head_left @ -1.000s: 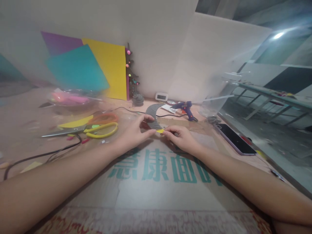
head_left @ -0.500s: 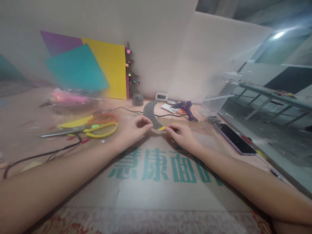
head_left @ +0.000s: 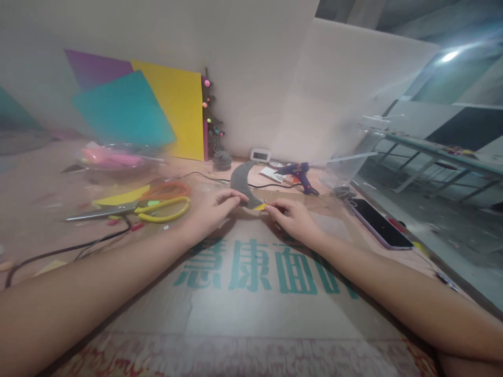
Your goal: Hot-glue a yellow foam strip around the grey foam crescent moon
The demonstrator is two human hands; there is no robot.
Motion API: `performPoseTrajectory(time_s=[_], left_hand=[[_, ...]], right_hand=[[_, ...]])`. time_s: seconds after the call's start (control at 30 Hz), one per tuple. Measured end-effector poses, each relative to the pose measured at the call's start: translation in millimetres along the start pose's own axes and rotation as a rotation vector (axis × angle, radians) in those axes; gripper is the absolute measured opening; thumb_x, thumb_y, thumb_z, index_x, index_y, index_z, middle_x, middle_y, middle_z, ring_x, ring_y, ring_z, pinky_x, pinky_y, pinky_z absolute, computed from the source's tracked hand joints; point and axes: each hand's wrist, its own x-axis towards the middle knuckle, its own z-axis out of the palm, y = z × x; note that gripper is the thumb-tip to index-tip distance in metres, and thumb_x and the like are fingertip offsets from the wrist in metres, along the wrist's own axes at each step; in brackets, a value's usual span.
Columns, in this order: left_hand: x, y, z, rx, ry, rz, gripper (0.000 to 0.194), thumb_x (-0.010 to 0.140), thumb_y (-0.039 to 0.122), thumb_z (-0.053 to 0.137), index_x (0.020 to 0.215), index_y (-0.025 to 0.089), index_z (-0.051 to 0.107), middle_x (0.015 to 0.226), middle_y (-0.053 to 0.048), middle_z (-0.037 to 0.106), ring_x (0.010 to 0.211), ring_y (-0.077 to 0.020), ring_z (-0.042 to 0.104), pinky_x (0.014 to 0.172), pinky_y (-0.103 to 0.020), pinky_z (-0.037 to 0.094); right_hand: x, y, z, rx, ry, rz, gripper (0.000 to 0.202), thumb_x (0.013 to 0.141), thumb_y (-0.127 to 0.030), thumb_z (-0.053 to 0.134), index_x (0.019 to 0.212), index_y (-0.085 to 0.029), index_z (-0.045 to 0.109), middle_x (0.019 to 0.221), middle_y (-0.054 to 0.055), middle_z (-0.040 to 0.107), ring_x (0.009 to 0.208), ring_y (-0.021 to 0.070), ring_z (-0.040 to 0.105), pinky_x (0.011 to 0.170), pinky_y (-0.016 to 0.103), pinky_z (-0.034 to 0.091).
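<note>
Pale wall stands behind the table, with bright paper sheets leaning on it. One gray moon shape is between the hands. The left hand pinches its low edge; the right hand pinches its yellow tip. Scissors lie beside the left arm.

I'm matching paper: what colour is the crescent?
The crescent is grey, yellow at its lower tip; head view.

A plain pale wall rises behind a pinkish tabletop. To the right, a long table with thin legs stands on a grey floor; a bright white light glows above.
</note>
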Motion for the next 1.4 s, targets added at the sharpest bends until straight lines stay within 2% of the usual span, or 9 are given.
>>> performPoseTrajectory(time_s=[0.2,0.6,0.93,1.1,1.2,1.23,1.3,1.33,1.4], left_hand=[[2,-2,1.4,0.002,-0.001,-0.012,0.035,0.082,0.051,0.060,0.089,0.018,0.070,0.090,-0.004,0.072,0.088,-0.0212,0.064,0.082,-0.031,0.048],[2,-6,-1.1,-0.025,0.009,0.013,0.030,0.088,0.040,0.048,0.080,0.019,0.069,0.087,-0.001,0.070,0.088,-0.0191,0.062,0.080,-0.027,0.046],[1,-5,-2.5,-0.074,0.053,-0.099,0.037,0.079,0.049,0.064,0.100,0.021,0.075,0.102,-0.005,0.074,0.099,-0.0239,0.064,0.088,-0.033,0.047],[5,-8,-2.3,-0.219,0.079,-0.120,0.038,0.081,0.049,0.061,0.097,0.017,0.072,0.097,-0.008,0.073,0.094,-0.0235,0.066,0.084,-0.035,0.051],[6,-13,1.4,-0.212,0.090,-0.122,0.035,0.086,0.043,0.050,0.082,0.015,0.070,0.106,-0.012,0.072,0.099,-0.0250,0.067,0.088,-0.038,0.053],[4,-14,3.6,-0.137,0.061,-0.098,0.036,0.088,0.041,0.045,0.079,0.015,0.069,0.113,-0.013,0.070,0.106,-0.0258,0.065,0.094,-0.040,0.051],[-2,-14,8.4,0.103,-0.059,-0.030,0.039,0.090,0.042,0.043,0.099,0.016,0.070,0.128,-0.014,0.064,0.121,-0.0282,0.058,0.105,-0.044,0.042],[-7,-11,10.4,0.245,-0.187,0.055,0.044,0.089,0.044,0.047,0.120,0.018,0.064,0.142,-0.013,0.054,0.133,-0.0292,0.047,0.113,-0.047,0.033],[-17,0,11.1,0.413,-0.397,0.148,0.061,0.086,0.050,0.053,0.138,0.018,0.051,0.155,-0.013,0.034,0.145,-0.0317,0.026,0.119,-0.053,0.015]], right_hand=[[0,2,1,0.017,0.002,-0.023,0.026,0.089,-0.033,0.054,0.083,-0.016,0.072,0.062,0.001,0.065,0.058,0.0140,0.055,0.057,0.025,0.040],[0,2,0,0.005,-0.011,-0.032,0.024,0.089,-0.031,0.054,0.085,-0.015,0.072,0.064,0.001,0.066,0.059,0.0135,0.055,0.059,0.024,0.040],[1,1,0,0.048,-0.016,-0.003,0.024,0.088,-0.033,0.054,0.082,-0.016,0.070,0.061,0.000,0.062,0.055,0.0130,0.053,0.055,0.025,0.039],[4,7,-2,0.186,0.016,0.095,0.029,0.089,-0.040,0.052,0.076,-0.017,0.064,0.057,-0.002,0.054,0.050,0.0116,0.047,0.050,0.024,0.037],[8,11,-4,0.265,0.099,0.077,0.029,0.088,-0.041,0.052,0.072,-0.018,0.060,0.057,-0.003,0.051,0.053,0.0112,0.046,0.052,0.023,0.037],[9,12,-4,0.289,0.124,0.086,0.029,0.088,-0.041,0.053,0.071,-0.018,0.058,0.057,-0.003,0.050,0.053,0.0110,0.046,0.052,0.023,0.036],[10,13,-5,0.337,0.150,0.127,0.030,0.087,-0.041,0.054,0.068,-0.018,0.055,0.056,-0.003,0.049,0.051,0.0104,0.044,0.050,0.023,0.035],[11,14,-5,0.358,0.156,0.145,0.029,0.086,-0.041,0.054,0.067,-0.018,0.055,0.056,-0.003,0.049,0.051,0.0102,0.043,0.050,0.023,0.035],[12,15,-4,0.387,0.154,0.162,0.028,0.085,-0.040,0.055,0.068,-0.018,0.055,0.055,-0.003,0.049,0.050,0.0100,0.043,0.048,0.023,0.035]])
